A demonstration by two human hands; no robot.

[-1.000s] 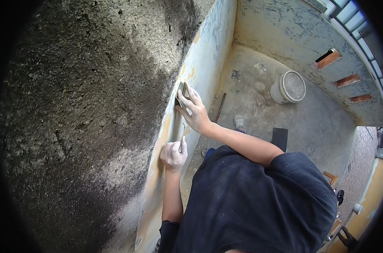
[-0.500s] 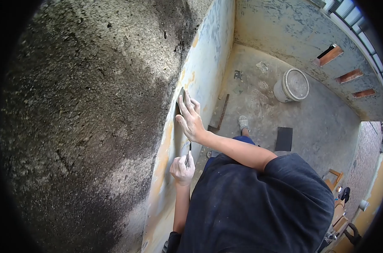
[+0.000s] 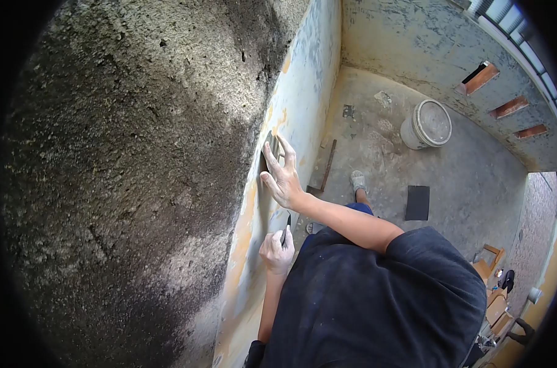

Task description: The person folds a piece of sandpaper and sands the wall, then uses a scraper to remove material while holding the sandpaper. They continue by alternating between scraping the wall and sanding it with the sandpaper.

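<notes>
Along the top of a white, yellow-patched wall face [image 3: 312, 86], my right hand [image 3: 282, 180] rests with its fingers spread. A dark, flat piece [image 3: 264, 161] shows partly beneath those fingers, against the wall; what it is cannot be made out. Below it, my left hand [image 3: 277, 251] is closed around a thin dark tool [image 3: 289, 219], whose tip sticks up out of the fist. The rest of the tool is hidden by the fingers. White dust coats both hands.
Rough dark concrete [image 3: 137, 184] fills the left side. On the floor are a lidded white bucket [image 3: 427, 124], a dark square sheet [image 3: 417, 203] and a long thin bar [image 3: 329, 164]. Wooden pieces [image 3: 493, 306] lie at the lower right, near a person's partial limb [image 3: 522, 332].
My left hand has shifted slightly right, away from the wall edge. The fingers of my right hand are spread wider, and that hand sits slightly further right.
</notes>
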